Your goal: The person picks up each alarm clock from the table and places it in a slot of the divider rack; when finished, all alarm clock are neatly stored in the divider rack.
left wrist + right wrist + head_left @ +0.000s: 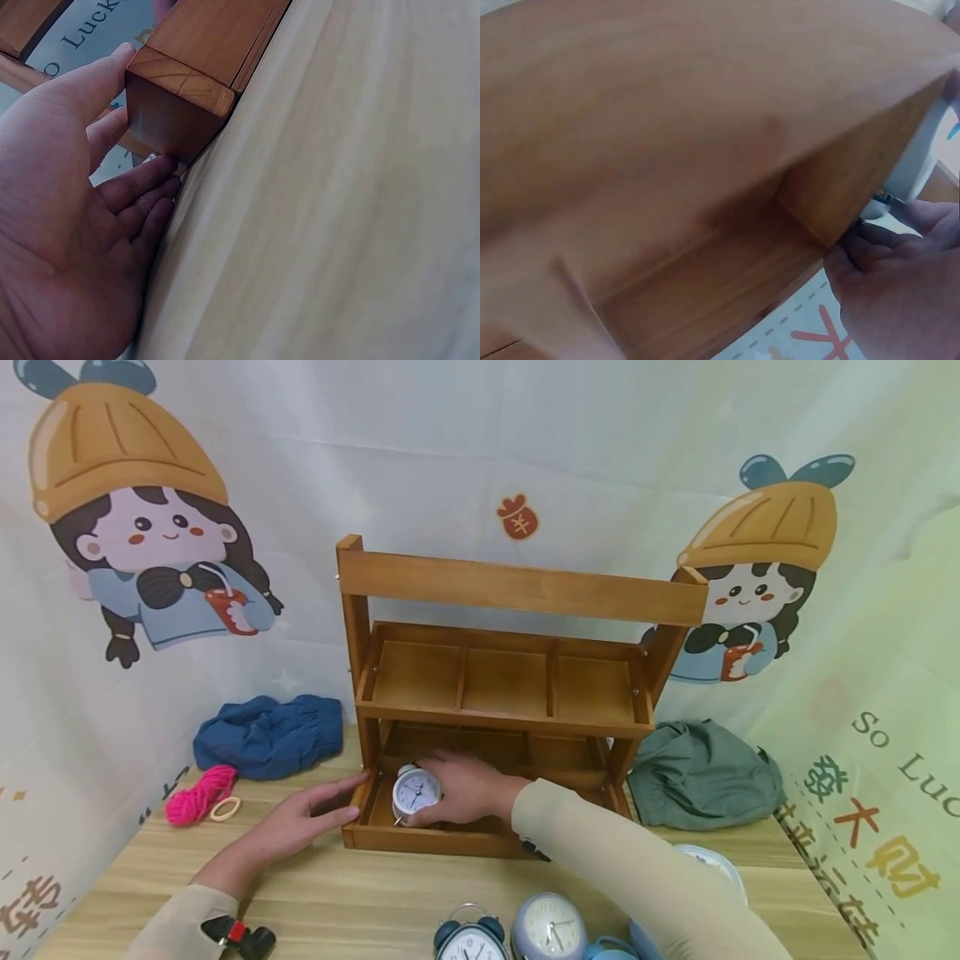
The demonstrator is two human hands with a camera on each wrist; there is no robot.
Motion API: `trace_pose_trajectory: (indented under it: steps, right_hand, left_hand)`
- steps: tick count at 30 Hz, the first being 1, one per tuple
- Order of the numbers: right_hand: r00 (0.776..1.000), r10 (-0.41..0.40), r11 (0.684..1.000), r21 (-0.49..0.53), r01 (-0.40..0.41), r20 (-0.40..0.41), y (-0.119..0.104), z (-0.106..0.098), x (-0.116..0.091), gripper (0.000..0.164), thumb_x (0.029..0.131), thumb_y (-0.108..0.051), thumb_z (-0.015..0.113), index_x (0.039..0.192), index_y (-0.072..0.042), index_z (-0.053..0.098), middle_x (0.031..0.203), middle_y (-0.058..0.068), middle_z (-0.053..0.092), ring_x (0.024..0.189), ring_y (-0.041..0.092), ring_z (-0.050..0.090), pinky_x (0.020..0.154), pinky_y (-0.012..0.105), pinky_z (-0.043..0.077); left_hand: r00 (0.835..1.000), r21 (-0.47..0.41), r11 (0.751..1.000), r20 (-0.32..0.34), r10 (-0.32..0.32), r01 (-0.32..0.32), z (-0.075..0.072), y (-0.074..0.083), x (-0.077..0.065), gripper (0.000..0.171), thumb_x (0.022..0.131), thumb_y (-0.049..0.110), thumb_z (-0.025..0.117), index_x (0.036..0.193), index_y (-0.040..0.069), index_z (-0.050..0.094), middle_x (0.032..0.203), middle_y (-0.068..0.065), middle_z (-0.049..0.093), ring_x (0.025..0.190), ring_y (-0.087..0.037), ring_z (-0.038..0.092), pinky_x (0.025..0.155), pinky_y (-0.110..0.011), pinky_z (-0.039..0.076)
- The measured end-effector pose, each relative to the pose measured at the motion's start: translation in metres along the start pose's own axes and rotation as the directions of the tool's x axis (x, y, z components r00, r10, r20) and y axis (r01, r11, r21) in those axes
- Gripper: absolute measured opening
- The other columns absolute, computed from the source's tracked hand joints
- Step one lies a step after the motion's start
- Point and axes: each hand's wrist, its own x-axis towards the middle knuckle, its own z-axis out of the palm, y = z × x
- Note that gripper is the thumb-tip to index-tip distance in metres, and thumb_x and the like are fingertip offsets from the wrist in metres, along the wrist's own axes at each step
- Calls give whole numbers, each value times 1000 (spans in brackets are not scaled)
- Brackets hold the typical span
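My right hand [465,787] grips a small white alarm clock [416,792] by its right side, in the left part of the bottom tier of a brown wooden rack [517,589]. The clock's dial faces up toward the head camera. In the right wrist view the clock's white body [919,157] shows only partly, beyond a wooden edge and the fingers. My left hand [296,822] is at the rack's lower left corner, fingers extended. Seen from the left wrist, its thumb touches the top of the wooden corner [176,105], while the other fingers lie against the side below.
A dark twin-bell clock [471,939], a lavender clock [550,927] and a blue object [611,950] stand at the near edge. Blue cloth [270,739], pink yarn [198,795] and a wooden ring [225,809] lie left; grey-green cloth [701,775] and a white dish [716,864] sit right.
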Motion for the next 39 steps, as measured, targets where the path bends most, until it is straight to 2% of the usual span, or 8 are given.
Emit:
trace_pose_trajectory:
  steps: [6, 14, 18, 21, 25, 31, 34, 39]
  right_hand:
    - [1000, -19, 996, 81, 21, -24, -5, -16, -27, 91, 102, -61, 76, 170, -10, 43, 168, 11, 50, 150, 25, 53, 125, 42, 46]
    - [990, -103, 977, 176, 119, -97, -17, -31, -97, 80, 105, -53, 76, 166, -9, 49, 161, 7, 56, 148, 23, 55, 123, 45, 48]
    - [990, -117, 961, 242, 133, -80, -21, -29, -130, 78, 104, -52, 78, 163, -10, 52, 156, 6, 59, 143, 22, 59, 120, 44, 51]
    - [994, -112, 944, 313, 109, -9, -23, -24, -147, 80, 101, -55, 80, 163, -11, 53, 153, 5, 61, 139, 19, 60, 118, 40, 51]
    - [985, -112, 926, 373, 56, 131, -24, -16, -159, 83, 99, -57, 82, 164, -16, 52, 153, -1, 60, 136, 12, 60, 112, 34, 53]
    - [938, -183, 927, 368, 66, 294, -26, -6, -160, 85, 99, -48, 84, 167, -13, 49, 155, -5, 60, 133, 2, 57, 110, 29, 53]
    - [918, -222, 932, 347, 101, 328, -28, -3, -157, 84, 97, -46, 86, 165, -11, 52, 152, -7, 63, 131, 1, 57, 110, 27, 52]
    - [914, -261, 943, 286, 172, 311, -30, 0, -158, 81, 94, -47, 89, 161, -10, 58, 146, -9, 67, 130, 1, 58, 109, 25, 52]
  left_hand:
    - [1000, -4, 1000, -5, -4, 4, 1, -2, 0, 59, 112, 39, 68, 166, 18, 56, 169, -15, 52, 156, -49, 44, 124, -75, 34]
    - [1000, -1, 1000, -4, -3, 3, 0, 0, -1, 59, 112, 39, 68, 166, 16, 56, 169, -17, 51, 156, -51, 43, 124, -76, 33]
    - [1000, 7, 1000, -8, -4, 4, -1, 1, -1, 60, 112, 40, 68, 166, 17, 56, 169, -17, 51, 156, -51, 43, 124, -77, 33]
    - [1000, 4, 1000, -6, -15, 15, -2, 0, -1, 60, 112, 40, 68, 166, 17, 56, 170, -16, 51, 157, -51, 42, 124, -77, 32]
    - [1000, 0, 1000, -4, -22, 22, -2, -2, -1, 60, 112, 41, 68, 166, 18, 55, 170, -16, 50, 157, -51, 42, 124, -77, 32]
    - [1000, 12, 1000, -11, -17, 18, -1, -3, -1, 60, 112, 40, 68, 166, 18, 56, 169, -16, 51, 157, -51, 43, 124, -77, 32]
    - [1000, 18, 1000, -12, -24, 24, 0, -2, -1, 60, 112, 42, 68, 166, 19, 56, 169, -16, 51, 157, -50, 43, 124, -76, 33]
    - [1000, 18, 1000, -7, -25, 25, 0, 2, -1, 60, 112, 42, 68, 166, 19, 55, 170, -16, 51, 157, -51, 43, 123, -77, 33]
